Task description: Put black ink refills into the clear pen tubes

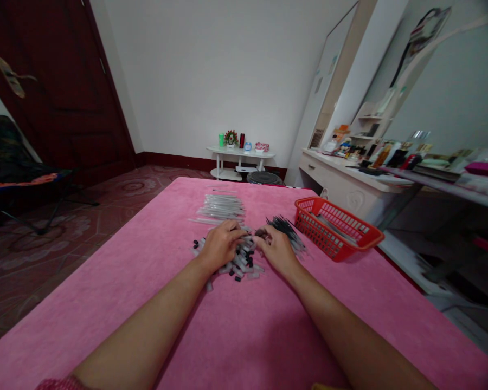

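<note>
My left hand [222,245] is over a pile of small translucent and black cap-like pieces [241,264], its fingers pinched together. Just to the right, my right hand [277,248] is closed too, thumb against fingertips, facing the left hand. Whatever the fingertips hold is too small and blurred to name. Beyond the left hand lies a stack of clear, slim tubes [222,206] like pen barrels. Next to the right hand rests a bundle of thin dark sticks [287,227] that look like pen refills, partly hidden behind the hand.
A red plastic basket [329,241] with slim pieces in it stands on the pink cloth-covered table [154,292] at the right. A dressing table [350,176] with bottles is beyond it. A folding chair [20,168] stands left, and a small white table [239,152] by the wall.
</note>
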Available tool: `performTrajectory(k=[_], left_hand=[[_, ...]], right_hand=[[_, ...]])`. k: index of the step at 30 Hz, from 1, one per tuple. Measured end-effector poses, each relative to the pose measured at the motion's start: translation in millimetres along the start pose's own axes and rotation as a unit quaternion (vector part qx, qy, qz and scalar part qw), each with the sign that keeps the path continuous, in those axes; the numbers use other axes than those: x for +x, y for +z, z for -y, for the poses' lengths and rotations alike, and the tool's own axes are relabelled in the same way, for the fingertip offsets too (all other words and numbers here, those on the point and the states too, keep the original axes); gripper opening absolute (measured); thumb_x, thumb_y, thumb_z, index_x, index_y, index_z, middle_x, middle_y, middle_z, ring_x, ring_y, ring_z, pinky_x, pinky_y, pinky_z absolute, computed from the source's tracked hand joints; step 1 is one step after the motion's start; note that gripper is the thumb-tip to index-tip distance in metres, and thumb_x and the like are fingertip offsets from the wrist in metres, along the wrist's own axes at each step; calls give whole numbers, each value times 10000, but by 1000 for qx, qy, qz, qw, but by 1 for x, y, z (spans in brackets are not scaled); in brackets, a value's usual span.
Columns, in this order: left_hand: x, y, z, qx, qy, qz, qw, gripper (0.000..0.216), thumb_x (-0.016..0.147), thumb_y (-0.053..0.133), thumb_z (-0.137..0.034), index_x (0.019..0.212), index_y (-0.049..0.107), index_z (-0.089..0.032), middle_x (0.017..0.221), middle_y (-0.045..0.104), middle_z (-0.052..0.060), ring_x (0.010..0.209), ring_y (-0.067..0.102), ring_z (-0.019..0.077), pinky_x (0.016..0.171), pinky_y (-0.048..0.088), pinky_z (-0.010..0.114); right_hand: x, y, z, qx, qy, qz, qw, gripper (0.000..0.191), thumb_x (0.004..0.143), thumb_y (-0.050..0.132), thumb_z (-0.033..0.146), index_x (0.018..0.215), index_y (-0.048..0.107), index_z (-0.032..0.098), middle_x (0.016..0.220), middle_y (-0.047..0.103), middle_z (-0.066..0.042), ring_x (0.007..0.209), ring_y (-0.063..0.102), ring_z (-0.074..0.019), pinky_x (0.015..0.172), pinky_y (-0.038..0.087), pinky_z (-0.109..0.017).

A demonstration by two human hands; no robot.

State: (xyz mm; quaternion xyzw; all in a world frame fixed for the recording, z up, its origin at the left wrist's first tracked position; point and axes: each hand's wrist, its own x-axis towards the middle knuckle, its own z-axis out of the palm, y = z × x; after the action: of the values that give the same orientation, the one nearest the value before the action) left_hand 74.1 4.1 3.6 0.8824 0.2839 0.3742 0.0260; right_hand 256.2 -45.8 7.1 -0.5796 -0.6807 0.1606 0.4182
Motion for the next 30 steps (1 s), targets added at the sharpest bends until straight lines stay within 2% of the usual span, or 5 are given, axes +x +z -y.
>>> performTrajectory(k=[5,10,14,19,30], left_hand=[[0,0,-1,-6,13,13,1000,245,797,529,-108,971,675,-198,850,574,56,830,529,173,720,445,281],[0,1,1,-11,9,2,1000,230,799,532,-112,957,677,-195,861,580,58,831,529,171,711,443,277],[0,-1,0,-13,16,9,1000,230,802,532,-109,961,675,-195,847,581,55,829,528,172,713,440,279],[0,-1,0,-15,11,0,1000,222,805,533,-117,959,673,-194,857,580,59,831,528,175,709,444,283],[0,0,0,-21,20,7,1000,225,808,520,-114,957,669,-194,850,579,57,833,532,173,724,446,286]], right_hand=[[0,-2,1,-32,-1,18,999,392,893,397,390,594,540,181,498,542,9,484,501,-121,493,337,-214],[0,-1,2,-41,-18,-4,999,187,820,531,349,758,588,182,609,601,16,550,532,-122,519,344,-205],[1,-2,1,-51,-7,19,998,383,893,406,390,602,537,179,509,543,13,496,503,-116,504,334,-208],[1,-1,0,-44,-16,13,999,250,843,507,380,700,569,185,568,580,21,523,520,-119,498,331,-204],[0,-3,3,-33,6,39,999,407,896,399,417,589,529,184,486,545,14,455,493,-114,469,318,-209]])
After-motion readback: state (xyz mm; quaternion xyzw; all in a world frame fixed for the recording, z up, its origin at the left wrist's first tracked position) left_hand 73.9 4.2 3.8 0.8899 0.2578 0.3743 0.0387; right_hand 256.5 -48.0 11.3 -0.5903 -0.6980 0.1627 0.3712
